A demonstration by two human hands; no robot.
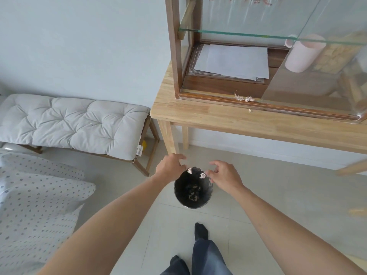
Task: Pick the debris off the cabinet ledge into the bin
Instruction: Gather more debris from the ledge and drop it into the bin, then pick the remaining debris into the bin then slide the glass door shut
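A small black bin point(210, 192) stands on the floor tiles with scraps lying in its bottom. My left hand point(170, 165) and my right hand point(225, 175) hover over its far rim, each with thumb and fingers apart. One crumpled pinkish-white scrap point(189, 170) is in the air just off my left fingertips. A second scrap point(202, 175) is just off my right fingertips, over the bin's mouth. More crumpled debris point(244, 98) lies on the cabinet ledge point(208, 97) by the glass door. A tiny bit point(249, 110) sits on the table top below it.
The glass-fronted wooden cabinet point(175, 56) stands on a light wood table point(188, 114), with papers and a pink cup inside. A cushioned bench point(69, 120) is at the left, and dotted bedding point(35, 195) is nearer left. My socked feet point(201, 232) stand behind the bin.
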